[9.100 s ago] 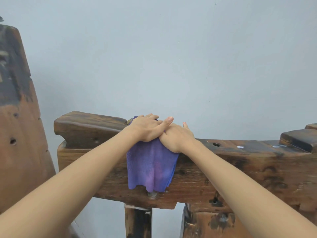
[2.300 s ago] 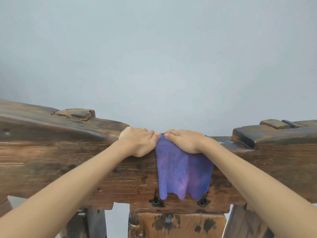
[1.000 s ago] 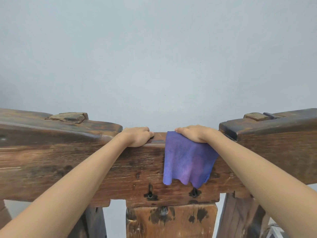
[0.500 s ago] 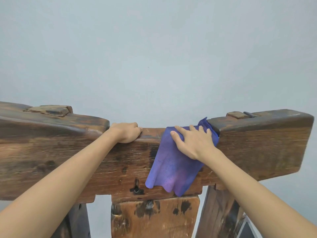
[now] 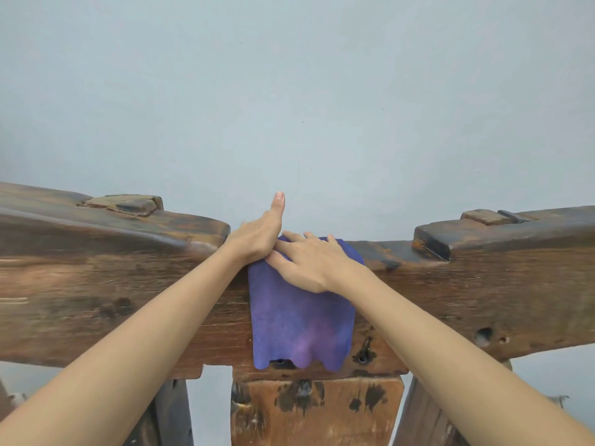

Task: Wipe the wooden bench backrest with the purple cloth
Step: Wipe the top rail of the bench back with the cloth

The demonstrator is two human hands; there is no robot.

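Purple cloth [image 5: 299, 313] draped over top rail of wooden bench backrest [image 5: 483, 294], hanging down front face below the fingers. Right hand [image 5: 312, 262] flat on cloth, fingers [image 5: 291, 238] spread open, pressing rather than gripping. Left hand [image 5: 257, 239] just beside, touching right fingertips, open, one finger raised, holding nothing visible. Advice: keep palm pressure even, slide along the grain, drag hanging flap across front face, steady with left hand on bare wood beside cloth.
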